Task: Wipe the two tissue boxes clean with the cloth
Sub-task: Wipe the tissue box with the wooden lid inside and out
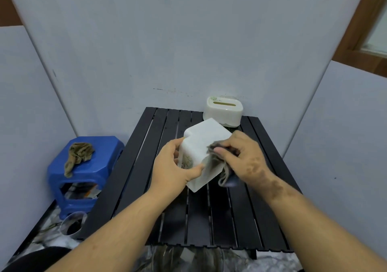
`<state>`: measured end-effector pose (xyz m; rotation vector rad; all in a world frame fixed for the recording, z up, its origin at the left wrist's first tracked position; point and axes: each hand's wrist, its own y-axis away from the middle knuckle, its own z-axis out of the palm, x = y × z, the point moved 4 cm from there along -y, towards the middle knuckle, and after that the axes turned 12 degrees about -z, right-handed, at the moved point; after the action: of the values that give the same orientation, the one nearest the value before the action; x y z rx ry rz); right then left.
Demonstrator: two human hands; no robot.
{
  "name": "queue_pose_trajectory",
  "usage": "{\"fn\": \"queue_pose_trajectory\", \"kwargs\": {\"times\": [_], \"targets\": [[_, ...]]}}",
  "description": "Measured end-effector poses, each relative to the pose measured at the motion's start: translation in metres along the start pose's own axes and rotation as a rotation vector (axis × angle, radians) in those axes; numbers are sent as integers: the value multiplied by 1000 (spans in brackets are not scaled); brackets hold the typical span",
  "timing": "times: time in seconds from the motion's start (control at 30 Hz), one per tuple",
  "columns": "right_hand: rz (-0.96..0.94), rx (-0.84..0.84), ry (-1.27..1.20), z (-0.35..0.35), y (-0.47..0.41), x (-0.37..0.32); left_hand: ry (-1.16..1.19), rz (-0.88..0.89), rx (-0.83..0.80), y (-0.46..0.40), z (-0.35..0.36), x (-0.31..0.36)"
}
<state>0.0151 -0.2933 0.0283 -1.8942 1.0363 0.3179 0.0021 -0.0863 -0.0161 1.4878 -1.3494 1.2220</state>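
Meanwhile, left hand [174, 165] is gripping a tilted tissue box [206, 146] mid-table [146, 167]; right hand [240, 156] is pinching the cloth [217, 162] against its right edge.

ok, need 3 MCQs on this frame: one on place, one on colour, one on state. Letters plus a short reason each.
1. Where is the second tissue box?
A. at the table's far edge
B. on the stool
C. on the floor

2. What colour is the stool?
A. red
B. blue
C. white

3. What is the right hand doing?
A. resting open on the table
B. gripping the stool
C. pressing a grey cloth against the held tissue box

Answers:
1. A: it stands on the black slatted table near the wall.
2. B: the plastic is plainly blue, with an olive rag on top.
3. C: the grey cloth is against the held tissue box, which the left hand grips.
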Motion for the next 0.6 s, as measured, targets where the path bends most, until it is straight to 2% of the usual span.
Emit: {"fn": "queue_pose_trajectory", "kwargs": {"times": [0.07,0.13,0.2,0.37,0.5,0.6], "targets": [[249,129,29,-29,6,32,-43,0,-5,0,-1,1],[363,244,47,-46,11,54,-108,1,-23,-1,-2,1],[376,312,4,-49,12,60,-199,-1,-61,0,-3,3],[367,339,-97,-38,10,61,-451,-28,-78,-2,-12,34],[340,446,-194,-37,11,66,-891,50,-75,-27,18,80],[434,437,-423,-28,14,71,-1164,48,-169,-51,52,97]]}}
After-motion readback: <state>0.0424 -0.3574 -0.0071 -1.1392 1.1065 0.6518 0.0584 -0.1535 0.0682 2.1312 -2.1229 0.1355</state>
